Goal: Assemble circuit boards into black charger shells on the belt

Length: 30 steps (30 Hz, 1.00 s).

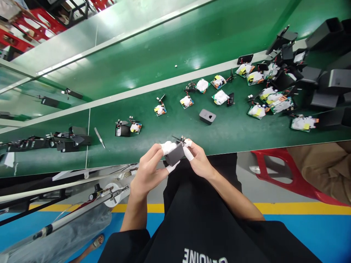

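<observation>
Just over the bench's front edge, a small black plastic housing (174, 155) is held tilted between both hands. My left hand (153, 164), with white covers on its fingertips, is closed around the housing's left side, thumb underneath. My right hand (199, 159), fingertips covered likewise, pinches the upper right end, where a dark plate with metal prongs and wires (181, 139) sticks out. The inside of the housing is hidden from me. Beyond the hands, a grey-black housing (207, 117) with a socket opening lies on the green bench (175, 126).
Several circuit boards with white filler (203, 86) are spread along the bench, thickening into a pile at right beside stacked black housings (336, 81). Leftward lie a filled housing (122, 129), a thin pen-like tool (99, 137) and a row of housings (65, 140). A red stool (274, 171) stands at right.
</observation>
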Each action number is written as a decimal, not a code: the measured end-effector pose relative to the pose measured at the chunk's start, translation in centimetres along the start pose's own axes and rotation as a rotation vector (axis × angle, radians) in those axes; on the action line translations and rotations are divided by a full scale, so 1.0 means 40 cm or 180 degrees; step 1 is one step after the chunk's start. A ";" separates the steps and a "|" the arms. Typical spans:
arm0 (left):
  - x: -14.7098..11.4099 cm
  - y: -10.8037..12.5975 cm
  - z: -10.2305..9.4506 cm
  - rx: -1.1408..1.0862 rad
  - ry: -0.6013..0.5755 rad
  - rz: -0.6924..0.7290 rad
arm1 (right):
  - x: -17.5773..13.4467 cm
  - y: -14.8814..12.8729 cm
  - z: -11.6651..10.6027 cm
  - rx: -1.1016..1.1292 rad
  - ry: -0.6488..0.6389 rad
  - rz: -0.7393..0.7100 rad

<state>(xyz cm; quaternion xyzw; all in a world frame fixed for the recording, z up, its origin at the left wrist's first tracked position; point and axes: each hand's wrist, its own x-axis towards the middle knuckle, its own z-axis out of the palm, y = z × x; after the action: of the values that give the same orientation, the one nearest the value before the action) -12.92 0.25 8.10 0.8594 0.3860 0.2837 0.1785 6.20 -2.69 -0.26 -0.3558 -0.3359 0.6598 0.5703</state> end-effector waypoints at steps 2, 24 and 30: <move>0.003 0.002 -0.002 -0.0026 -0.0053 0.0011 | 0.001 -0.003 -0.008 0.0028 -0.0126 0.0015; -0.051 -0.039 0.016 0.0087 -0.0858 0.0430 | -0.016 -0.028 -0.109 -0.0819 -0.0550 0.0885; -0.062 -0.053 0.043 0.0056 -0.0703 0.0569 | -0.040 -0.017 -0.085 -0.0563 0.0159 0.0819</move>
<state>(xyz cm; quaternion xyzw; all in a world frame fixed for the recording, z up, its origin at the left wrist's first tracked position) -14.37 -0.47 4.78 0.9179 0.2885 0.1987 0.1864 9.60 -4.06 -1.33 -0.4610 -0.3300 0.6862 0.4556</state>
